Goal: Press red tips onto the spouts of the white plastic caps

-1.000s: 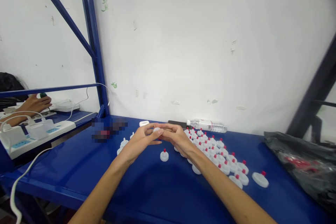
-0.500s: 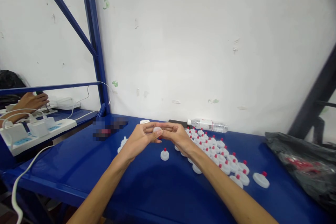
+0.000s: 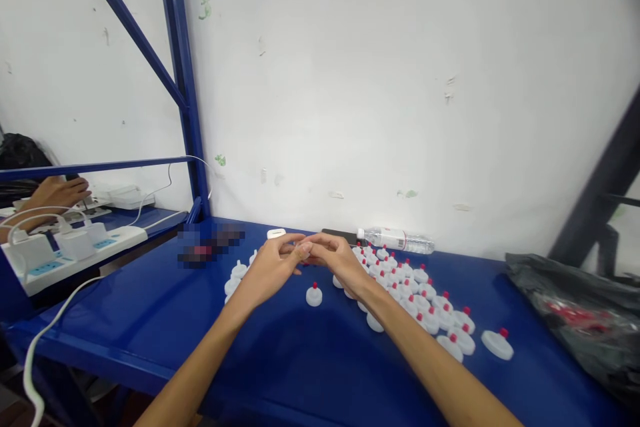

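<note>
My left hand (image 3: 280, 263) and my right hand (image 3: 333, 257) meet above the blue table, fingers closed and touching around a small white plastic cap. That cap is almost wholly covered by the fingers now. Just below the hands, a single white cap with a red tip (image 3: 314, 295) stands upright on the table. Beside my left wrist sit several white caps without red tips (image 3: 239, 271), partly covered by that hand. To the right, my right forearm passes in front of a large group of red-tipped white caps (image 3: 407, 285).
A clear plastic bottle (image 3: 400, 240) lies along the wall next to a dark flat object (image 3: 338, 233). At right is a black plastic bag (image 3: 575, 320); at left, a power strip (image 3: 75, 257) with chargers and cables. Another person's hand (image 3: 60, 193) works beyond the blue frame (image 3: 183, 87).
My fingers have closed in further, hiding the white cap that showed between them. The left hand has shifted slightly, uncovering more of the caps beside it.
</note>
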Demonstrator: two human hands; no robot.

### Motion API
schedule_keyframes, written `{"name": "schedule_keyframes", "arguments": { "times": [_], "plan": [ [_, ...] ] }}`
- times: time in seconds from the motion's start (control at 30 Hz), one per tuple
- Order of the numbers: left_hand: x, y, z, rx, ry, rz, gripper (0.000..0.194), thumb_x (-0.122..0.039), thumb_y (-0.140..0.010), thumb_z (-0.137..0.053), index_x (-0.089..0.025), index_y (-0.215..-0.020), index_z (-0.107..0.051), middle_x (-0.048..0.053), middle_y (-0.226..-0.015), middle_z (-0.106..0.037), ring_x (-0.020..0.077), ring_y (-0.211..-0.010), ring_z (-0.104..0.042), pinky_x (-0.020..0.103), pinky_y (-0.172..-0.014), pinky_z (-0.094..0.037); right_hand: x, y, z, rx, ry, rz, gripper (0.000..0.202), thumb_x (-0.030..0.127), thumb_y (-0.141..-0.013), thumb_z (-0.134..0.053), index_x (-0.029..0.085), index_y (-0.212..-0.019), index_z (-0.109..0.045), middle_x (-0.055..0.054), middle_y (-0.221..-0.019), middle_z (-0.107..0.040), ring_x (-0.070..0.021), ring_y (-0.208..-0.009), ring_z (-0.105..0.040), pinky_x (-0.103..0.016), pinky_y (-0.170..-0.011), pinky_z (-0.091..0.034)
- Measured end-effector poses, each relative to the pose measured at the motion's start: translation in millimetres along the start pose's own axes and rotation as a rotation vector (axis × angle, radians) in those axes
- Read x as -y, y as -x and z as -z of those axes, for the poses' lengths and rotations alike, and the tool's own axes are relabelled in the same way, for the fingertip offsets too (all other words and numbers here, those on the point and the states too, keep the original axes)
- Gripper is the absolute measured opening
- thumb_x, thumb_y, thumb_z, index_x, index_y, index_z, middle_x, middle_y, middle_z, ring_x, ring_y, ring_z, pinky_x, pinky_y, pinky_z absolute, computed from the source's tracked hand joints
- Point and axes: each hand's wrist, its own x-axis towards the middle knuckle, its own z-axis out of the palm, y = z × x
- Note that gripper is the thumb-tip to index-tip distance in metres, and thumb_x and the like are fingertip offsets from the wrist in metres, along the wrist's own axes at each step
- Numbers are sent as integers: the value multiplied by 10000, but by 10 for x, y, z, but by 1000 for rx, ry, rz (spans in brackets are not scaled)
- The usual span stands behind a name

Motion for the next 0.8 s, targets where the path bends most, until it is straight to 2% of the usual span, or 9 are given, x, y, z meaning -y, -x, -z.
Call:
{"name": "schedule_keyframes", "arguments": {
  "times": [0.1,0.13,0.2,0.27,0.37,0.57,0.7,0.8],
  "plan": [
    [102,-5,-21,-179,-590,-48,420,-353,-1003,-419,-133,-1304,-613,147,-1111,-756,308,-1085,-685,433,-947,-520,2,-22,93,-72,281,39,239,413,-814,-694,188,-873,-749,-48,-857,-749,-217,-846,-695,-328,-790,-532],
    [141,-5,-25,-206,-735,-53,408,-281,-1001,-390,-116,-1291,-625,169,-1142,-740,327,-1125,-658,452,-987,-484,-1,-24,129,-96,412,51,207,385,-823,-672,195,-854,-747,-43,-836,-745,-216,-828,-690,-323,-779,-516],
    [218,-1,-29,-189,-872,-40,400,-163,-961,-387,-79,-1239,-662,214,-1168,-715,364,-1169,-618,474,-1019,-440,-8,-20,195,-147,694,60,164,333,-826,-639,207,-810,-743,-35,-783,-735,-215,-780,-677,-317,-745,-481],
    [284,5,-34,-134,-918,-27,394,-95,-921,-401,-77,-1180,-697,230,-1143,-714,371,-1160,-616,461,-1010,-440,-21,-6,239,-181,915,52,157,297,-825,-611,214,-787,-739,-31,-740,-724,-213,-729,-659,-310,-697,-443],
    [347,10,-44,-72,-973,-20,386,-61,-899,-413,-96,-1135,-716,229,-1124,-715,369,-1134,-628,454,-990,-450,-51,14,263,-157,1104,36,180,272,-848,-566,221,-816,-737,-28,-773,-736,-205,-713,-652,-296,-656,-402],
    [354,-8,-53,1,-953,-37,435,-16,-898,-370,-104,-1180,-690,203,-1143,-717,326,-1119,-650,424,-952,-481,-132,13,282,-108,1233,10,194,231,-882,-535,207,-888,-727,-38,-847,-761,-209,-803,-685,-280,-707,-403],
    [304,-17,-73,32,-908,-73,387,-82,-927,-403,-170,-1167,-694,127,-1115,-733,273,-1096,-664,376,-952,-493,-138,16,296,-84,1302,-13,209,198,-910,-510,202,-910,-719,-43,-929,-769,-201,-878,-697,-262,-737,-413],
    [293,-5,-87,35,-908,-75,359,-138,-951,-412,-155,-1200,-671,148,-1156,-711,288,-1143,-640,396,-982,-481,-112,30,293,-92,1377,-34,209,180,-909,-508,191,-883,-715,-66,-894,-764,-222,-839,-698,-285,-729,-408]
  ]
}}
